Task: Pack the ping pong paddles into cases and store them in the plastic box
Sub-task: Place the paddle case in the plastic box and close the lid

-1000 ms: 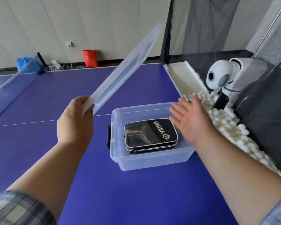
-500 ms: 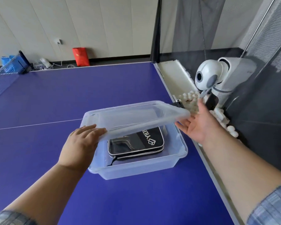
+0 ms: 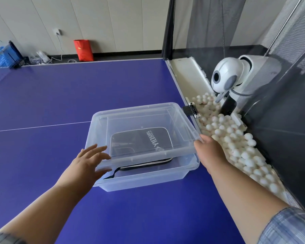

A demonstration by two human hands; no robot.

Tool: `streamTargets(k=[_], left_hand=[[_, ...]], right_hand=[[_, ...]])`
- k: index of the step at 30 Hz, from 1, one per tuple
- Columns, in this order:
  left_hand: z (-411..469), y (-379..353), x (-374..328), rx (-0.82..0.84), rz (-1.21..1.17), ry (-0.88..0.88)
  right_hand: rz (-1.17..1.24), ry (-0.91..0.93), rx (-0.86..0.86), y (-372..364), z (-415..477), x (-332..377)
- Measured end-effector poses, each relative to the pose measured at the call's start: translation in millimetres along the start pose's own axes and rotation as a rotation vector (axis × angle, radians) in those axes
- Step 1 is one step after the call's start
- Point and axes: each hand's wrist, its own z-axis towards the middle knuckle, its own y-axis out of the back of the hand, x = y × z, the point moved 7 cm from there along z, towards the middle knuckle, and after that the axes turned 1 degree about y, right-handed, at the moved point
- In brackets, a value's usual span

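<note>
A clear plastic box (image 3: 148, 180) stands on the blue table near its right edge. Inside it lies a black zipped paddle case (image 3: 141, 143) with white lettering. The clear lid (image 3: 143, 118) lies over the box, shifted a little toward the far side, so the near rim of the box shows. My left hand (image 3: 88, 164) is at the lid's near left corner, fingers spread against its edge. My right hand (image 3: 208, 148) grips the lid's near right corner.
A blue ping pong table (image 3: 60, 103) carries the box. Right of the table, a trough holds several white balls (image 3: 236, 143) below a white ball-feeding robot (image 3: 225, 76) and dark netting. A red bag (image 3: 83, 50) stands on the floor by the far wall.
The lid came down from a raised tilt in my left hand to lie flat over the box. My right hand moved onto its right corner.
</note>
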Motion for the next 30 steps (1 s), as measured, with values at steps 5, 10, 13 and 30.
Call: streamTargets(k=[5,10,13,30], left_hand=[[-4.6,-11.4,12.3,0.098,-0.019,0.028],[-15.7,-23.3,18.8,0.136,-0.057,0.072],[-20.2,-22.6,20.0,0.126,-0.058,0.085],[-27.8,-45.9,-7.9,0.124,0.133,0.140]], right_hand=[[-0.146,0.027,-0.007,-11.1,-4.1,-12.9],[-0.154,0.049,0.012,-21.4,-17.6,-24.1],[-0.188,0.052,0.009,-24.5,-20.6,-26.4],[-0.246,0.104,0.051,-43.8,-17.9,-38.3]])
